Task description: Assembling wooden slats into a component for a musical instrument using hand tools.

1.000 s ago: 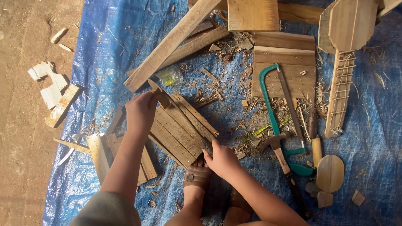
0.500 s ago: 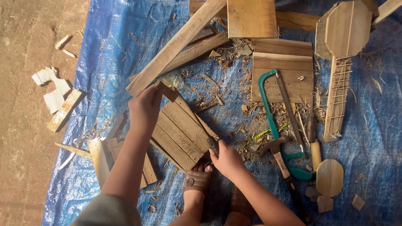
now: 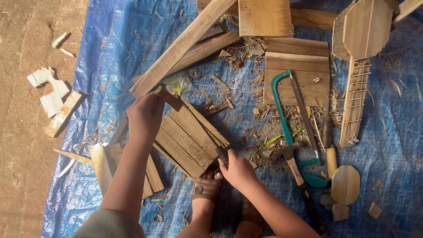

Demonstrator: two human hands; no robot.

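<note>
Centre of the frame: slatted panel of brown wooden strips (image 3: 189,136), lying tilted on the crumpled blue plastic tarp (image 3: 110,53) spread over bare earth. Left hand (image 3: 145,117) curled closed over the panel's upper left corner, fingers wrapped around its edge. Right hand (image 3: 238,169) closed at the panel's lower right corner, pinching a small dark object (image 3: 221,155) against the wood; too small to tell what kind. Just below the panel, a foot in a brown sandal (image 3: 206,189), toes touching the lower edge.

Upper centre: long pale wooden plank (image 3: 185,44) running diagonally, its lower end near the left hand, with a small clear plastic bag (image 3: 176,83) beside it. Right of centre: green-framed hacksaw (image 3: 291,128) lying partly across flat brown boards (image 3: 297,72), and below it a hammer with a wooden handle (image 3: 293,163), near the right hand but apart from it. Far right: half-built wooden stringed instrument with an octagonal body and a long neck (image 3: 359,66). Lower right: oval wooden piece (image 3: 346,185). Wood shavings (image 3: 264,136) scattered between panel and saw. Left of the tarp, on the dirt: pale wood offcuts (image 3: 48,88). Lower left of the panel: further short planks (image 3: 103,165) stacked loosely.
</note>
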